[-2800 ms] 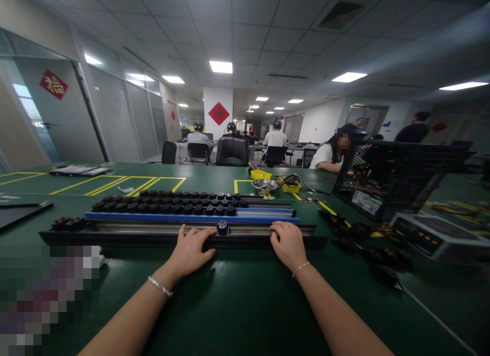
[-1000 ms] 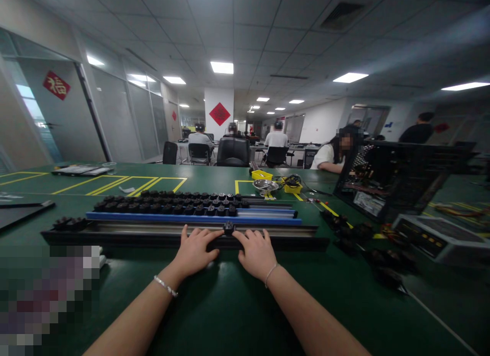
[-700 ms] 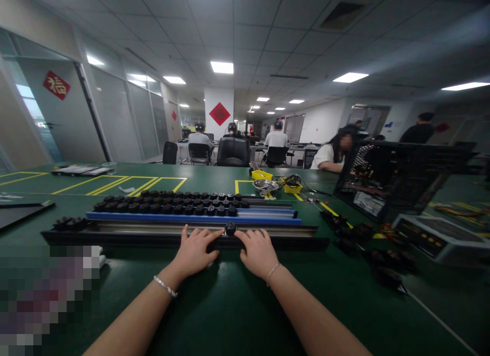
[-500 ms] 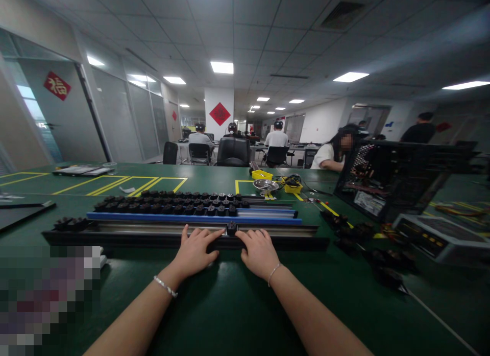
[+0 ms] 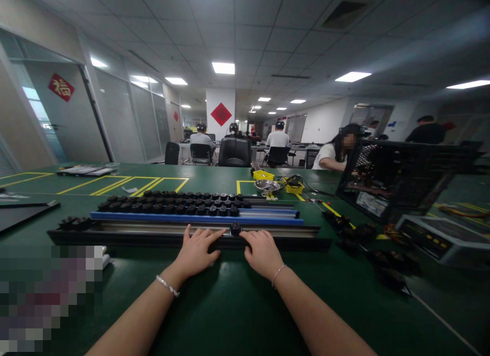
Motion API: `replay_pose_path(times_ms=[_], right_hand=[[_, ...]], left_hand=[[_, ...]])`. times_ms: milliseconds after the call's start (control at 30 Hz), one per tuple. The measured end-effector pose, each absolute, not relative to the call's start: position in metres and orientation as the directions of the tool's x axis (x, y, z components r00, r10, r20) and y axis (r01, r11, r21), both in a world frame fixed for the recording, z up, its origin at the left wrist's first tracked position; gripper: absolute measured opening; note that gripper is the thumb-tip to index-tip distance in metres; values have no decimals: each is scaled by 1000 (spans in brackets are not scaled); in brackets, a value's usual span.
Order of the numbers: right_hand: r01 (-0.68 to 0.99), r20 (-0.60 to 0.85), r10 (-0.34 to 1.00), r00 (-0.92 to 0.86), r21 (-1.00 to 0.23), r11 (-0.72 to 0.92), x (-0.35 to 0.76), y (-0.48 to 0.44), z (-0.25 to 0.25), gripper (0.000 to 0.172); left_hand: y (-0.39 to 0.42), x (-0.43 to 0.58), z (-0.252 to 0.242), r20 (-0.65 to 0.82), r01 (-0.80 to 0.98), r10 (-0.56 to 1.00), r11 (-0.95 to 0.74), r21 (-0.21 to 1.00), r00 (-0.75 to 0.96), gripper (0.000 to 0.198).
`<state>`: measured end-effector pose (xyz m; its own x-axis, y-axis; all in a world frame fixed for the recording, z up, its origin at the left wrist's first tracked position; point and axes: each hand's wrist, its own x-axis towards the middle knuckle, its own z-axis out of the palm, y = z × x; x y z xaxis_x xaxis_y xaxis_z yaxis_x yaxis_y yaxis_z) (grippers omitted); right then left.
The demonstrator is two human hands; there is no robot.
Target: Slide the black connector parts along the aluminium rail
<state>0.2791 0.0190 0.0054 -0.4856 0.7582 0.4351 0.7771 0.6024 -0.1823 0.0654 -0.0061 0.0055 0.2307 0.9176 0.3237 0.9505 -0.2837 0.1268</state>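
A small black block point(image 5: 236, 228), resembling a socket module, sits in the channel of a long black rail point(image 5: 153, 240) lying crosswise before me. My left hand point(image 5: 197, 251) rests over the rail's front edge, fingers spread, its index fingertip just left of the block with a small gap. On the block's other side, my right hand point(image 5: 262, 251) has its index fingertip at or very near the block's right side, thumb apart below. Neither hand grasps anything. More black blocks point(image 5: 74, 222) stand at the rail's left end. Behind lie blue rails point(image 5: 191, 217) carrying rows of similar blocks point(image 5: 168, 208).
A metal bowl point(image 5: 267, 186) and yellow trays point(image 5: 263, 175) stand beyond the rails. To the right are loose black parts point(image 5: 394, 264), a power supply unit point(image 5: 440, 238) and an open computer case point(image 5: 371, 187). A person point(image 5: 327, 157) sits behind the case.
The view has shifted slightly, moving everything a little to the right in the picture. A slightly wider gap shows between my left index fingertip and the block. Both hands keep nearly the same pose.
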Motion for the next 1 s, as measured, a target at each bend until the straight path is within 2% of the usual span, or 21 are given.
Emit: replay_pose_path(times_ms=[200, 700, 1000], right_hand=[[792, 428, 765, -481, -164, 589, 281, 21, 6, 37], [782, 452, 770, -449, -219, 584, 283, 23, 7, 33], [807, 443, 769, -462, -151, 572, 283, 22, 7, 31]], left_hand=[[-6, 65, 5, 323, 949, 919, -283, 135, 228, 55], [-4, 63, 4, 326, 946, 917, -287, 148, 227, 53], [-5, 65, 4, 322, 949, 920, -281, 139, 225, 55]])
